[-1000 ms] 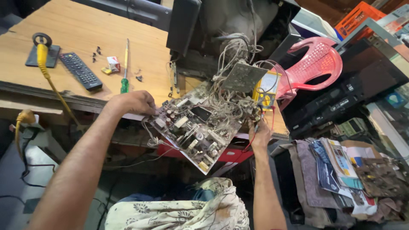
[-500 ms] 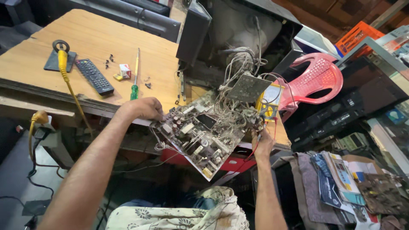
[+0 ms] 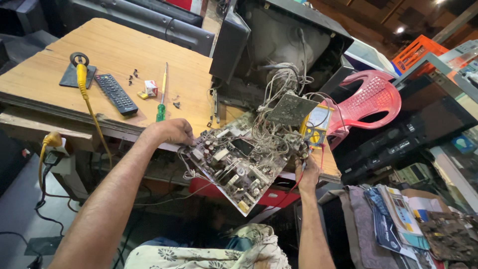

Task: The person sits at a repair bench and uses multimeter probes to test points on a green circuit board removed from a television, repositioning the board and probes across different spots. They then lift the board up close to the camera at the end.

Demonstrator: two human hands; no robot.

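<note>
A: At the bench's (image 3: 114, 65) near edge we're still gripping the dusty circuit board (image 3: 234, 167), left hand (image 3: 169, 132) closed over its top-left corner, right hand (image 3: 307, 172) curled at its right side, seemingly pinching a red lead, hard to tell. Since a second ago the board is barely shifting; it's mostly our view swinging right.

B: So the hold's staying steady. Room-wise, the board's hanging tilted past the edge, tethered by wires (image 3: 279, 99) to the open TV shell (image 3: 294, 45). The meter (image 3: 314, 124) is crowding the right, the screwdriver (image 3: 161, 99) is sitting just left.
</note>
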